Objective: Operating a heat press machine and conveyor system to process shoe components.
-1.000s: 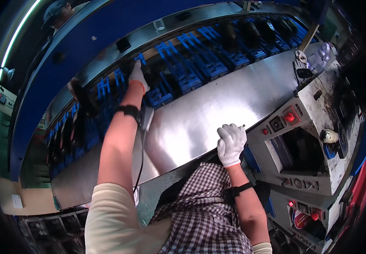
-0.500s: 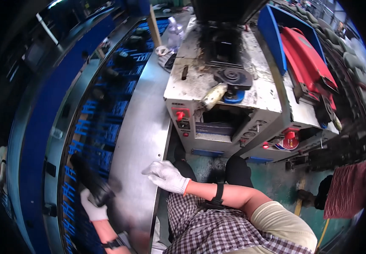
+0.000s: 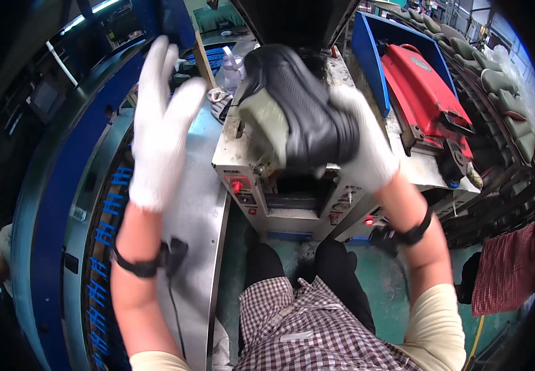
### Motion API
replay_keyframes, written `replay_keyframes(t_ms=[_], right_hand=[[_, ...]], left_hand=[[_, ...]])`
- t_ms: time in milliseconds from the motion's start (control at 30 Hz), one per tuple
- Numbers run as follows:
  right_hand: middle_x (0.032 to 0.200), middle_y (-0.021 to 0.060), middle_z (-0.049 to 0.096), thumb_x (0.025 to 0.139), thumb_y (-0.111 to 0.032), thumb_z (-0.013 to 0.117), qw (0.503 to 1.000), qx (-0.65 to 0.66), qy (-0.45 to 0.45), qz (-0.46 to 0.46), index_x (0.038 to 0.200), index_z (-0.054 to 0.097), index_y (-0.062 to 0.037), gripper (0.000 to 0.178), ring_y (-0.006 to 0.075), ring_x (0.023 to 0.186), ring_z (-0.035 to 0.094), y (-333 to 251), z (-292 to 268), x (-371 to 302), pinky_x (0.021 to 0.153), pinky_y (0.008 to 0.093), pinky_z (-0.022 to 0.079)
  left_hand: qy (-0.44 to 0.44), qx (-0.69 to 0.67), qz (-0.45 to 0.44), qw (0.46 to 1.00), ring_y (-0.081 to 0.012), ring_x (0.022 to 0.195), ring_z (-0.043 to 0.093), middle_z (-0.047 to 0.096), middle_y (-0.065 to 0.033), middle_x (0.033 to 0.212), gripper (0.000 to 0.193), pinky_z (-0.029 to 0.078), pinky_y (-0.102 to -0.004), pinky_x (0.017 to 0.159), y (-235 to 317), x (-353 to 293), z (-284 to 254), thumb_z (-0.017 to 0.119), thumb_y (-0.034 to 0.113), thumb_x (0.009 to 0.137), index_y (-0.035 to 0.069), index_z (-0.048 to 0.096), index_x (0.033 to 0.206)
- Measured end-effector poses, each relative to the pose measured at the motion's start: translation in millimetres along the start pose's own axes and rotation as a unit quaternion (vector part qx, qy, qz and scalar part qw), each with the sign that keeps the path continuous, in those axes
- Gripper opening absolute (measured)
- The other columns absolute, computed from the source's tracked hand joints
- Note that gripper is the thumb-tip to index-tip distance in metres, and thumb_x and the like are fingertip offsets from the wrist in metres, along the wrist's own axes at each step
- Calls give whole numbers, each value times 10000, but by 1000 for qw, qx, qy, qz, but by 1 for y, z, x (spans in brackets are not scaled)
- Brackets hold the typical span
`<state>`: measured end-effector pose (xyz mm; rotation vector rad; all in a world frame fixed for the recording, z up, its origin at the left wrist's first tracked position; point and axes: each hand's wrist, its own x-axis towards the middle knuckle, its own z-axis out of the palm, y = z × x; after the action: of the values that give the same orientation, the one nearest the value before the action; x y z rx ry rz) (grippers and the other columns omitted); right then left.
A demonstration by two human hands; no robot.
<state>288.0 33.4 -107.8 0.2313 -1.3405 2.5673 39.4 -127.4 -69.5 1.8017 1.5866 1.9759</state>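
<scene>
Boot [image 3: 311, 105] is hanging above the pale machine [image 3: 280, 224], motion-blurred, its long axis running from far left to near right; which end is the toe, I cannot tell. A steel counter [image 3: 196, 185] is lying to the left, a red housing [image 3: 416, 86] to the right, green floor [image 3: 233, 253] below. Right hand [image 3: 366, 142] is gripping the boot's right side — fingers partly hidden. Left hand [image 3: 159, 145] is pointing forward — fingers extended, thumb spread, holding nothing.
</scene>
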Motion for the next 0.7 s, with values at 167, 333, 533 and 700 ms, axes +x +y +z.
replay_keyframes(t_ms=[167,333,533,700], right_hand=[[1529,205,566,877,-562,669,718,-577,389,-5,1551,491,0,895,282,1415,536,-62,-145,89,1089,393,503],[1608,317,425,870,-679,620,574,-686,418,161,1611,449,-108,951,489,1429,507,-54,-214,150,1162,501,452],[1426,344,602,934,-748,523,499,-749,355,254,1574,439,-26,968,454,1328,614,-41,-218,173,1109,482,498],[1314,275,702,974,-714,497,576,-697,352,242,1538,491,-22,893,404,1209,696,-59,-170,134,1055,464,526]], left_hand=[[-43,242,138,959,-361,1500,444,472,-252,1588,763,342,-416,1250,12,136,51,675,355,1003,-11,382,1605],[-36,321,267,908,-427,1410,513,538,-318,1489,711,413,-475,1185,-14,246,91,686,420,966,-2,506,1509],[-194,465,453,736,-448,1312,587,639,-256,1403,488,467,-475,1121,-46,345,116,593,370,1002,105,645,1409],[-195,378,297,855,-399,1224,662,714,-242,1291,474,490,-451,1090,-33,327,134,508,433,1029,118,734,1301]])
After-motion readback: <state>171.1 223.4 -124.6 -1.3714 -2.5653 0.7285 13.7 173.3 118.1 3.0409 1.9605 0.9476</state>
